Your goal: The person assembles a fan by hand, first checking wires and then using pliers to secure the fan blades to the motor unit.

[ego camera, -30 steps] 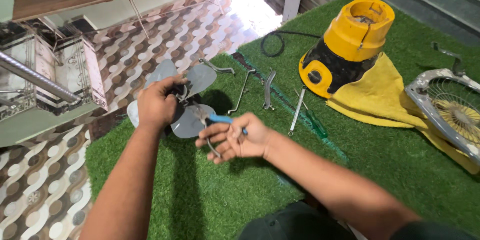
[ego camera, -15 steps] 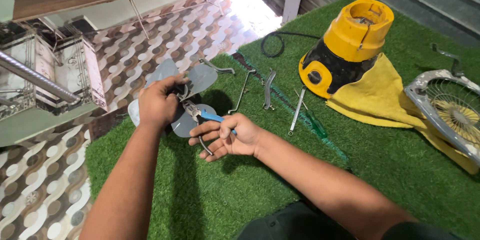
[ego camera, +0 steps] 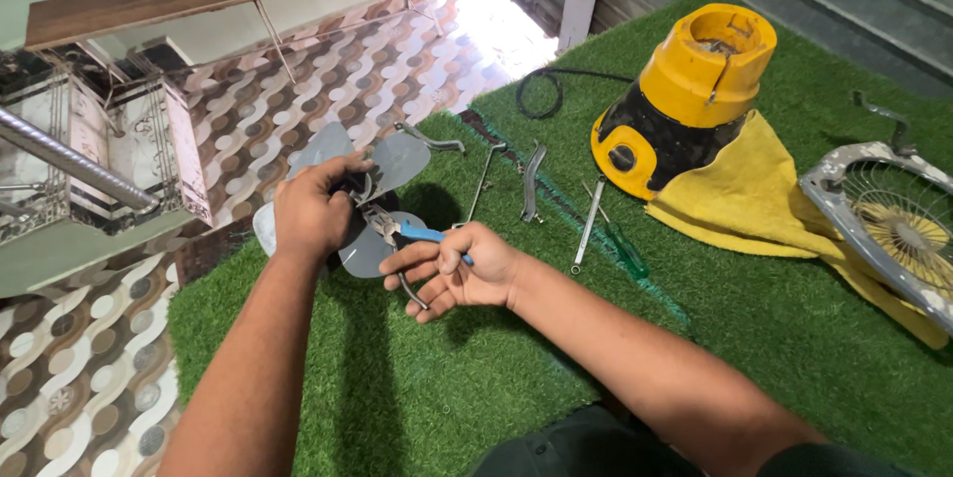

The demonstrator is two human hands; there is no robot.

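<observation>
My left hand (ego camera: 313, 214) grips the dark hub of a grey plastic fan blade (ego camera: 397, 161) and holds it just above the green turf mat (ego camera: 447, 388). My right hand (ego camera: 462, 273) holds blue-handled pliers (ego camera: 412, 235). The pliers' jaws touch the hub beside my left fingers. One pliers handle sticks out under my right palm.
Metal brackets and spanners (ego camera: 531, 179) and a green-handled screwdriver (ego camera: 615, 239) lie on the turf. A yellow-and-black motor housing (ego camera: 685, 100) stands on a yellow cloth (ego camera: 754, 199). A grey fan grille (ego camera: 893, 219) lies at right. A black cord (ego camera: 541, 90) and tiled floor (ego camera: 99, 378) lie beyond.
My right hand with the pliers has shifted slightly left, toward the hub. My left hand has kept its grip on the fan blade in nearly the same place.
</observation>
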